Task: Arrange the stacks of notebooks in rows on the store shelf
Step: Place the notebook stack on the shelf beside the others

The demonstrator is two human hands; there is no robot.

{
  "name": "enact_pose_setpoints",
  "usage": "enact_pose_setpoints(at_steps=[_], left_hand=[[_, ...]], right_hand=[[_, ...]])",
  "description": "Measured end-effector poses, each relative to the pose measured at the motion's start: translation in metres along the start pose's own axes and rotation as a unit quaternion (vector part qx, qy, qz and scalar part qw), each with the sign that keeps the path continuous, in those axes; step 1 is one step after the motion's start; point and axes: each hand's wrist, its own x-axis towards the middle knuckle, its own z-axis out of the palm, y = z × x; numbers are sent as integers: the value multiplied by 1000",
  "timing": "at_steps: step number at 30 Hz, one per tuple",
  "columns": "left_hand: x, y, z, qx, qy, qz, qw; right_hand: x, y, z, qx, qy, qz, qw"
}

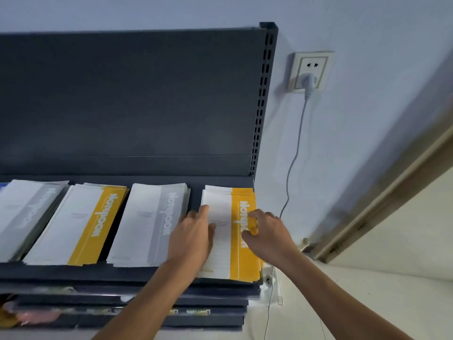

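Dark shelf [98, 272], dark back panel [127, 94], pale wall [367, 69]. Four notebook stacks sit in a row. The rightmost yellow stack [241, 263] is at the shelf's right end. Left hand [193, 239] lies flat with straight fingers on the stack's left edge. Right hand [267, 231] has fingers curled over its right edge, gripping it. Next along to the left is a grey stack [149, 224]. A wall socket [311, 69] with a plugged cable [296, 148] is right of the shelf.

4 notebook stacks [81, 224] abreast on shelf [73, 272]
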Motion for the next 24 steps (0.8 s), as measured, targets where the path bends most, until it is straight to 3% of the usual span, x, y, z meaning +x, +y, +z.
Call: enact_pose_setpoints(at_steps=[8, 15, 24], left_hand=[[-8, -13, -19, -10, 27, -24, 999], [-19, -75, -60, -22, 26, -53, 998], [-47, -209, -117, -28, 76, -157, 984]], right_hand=[[-10, -19, -3, -87, 94, -119, 985], [2, -87, 16, -89, 33, -223, 970], [17, -209, 82, -120, -55, -294, 947]])
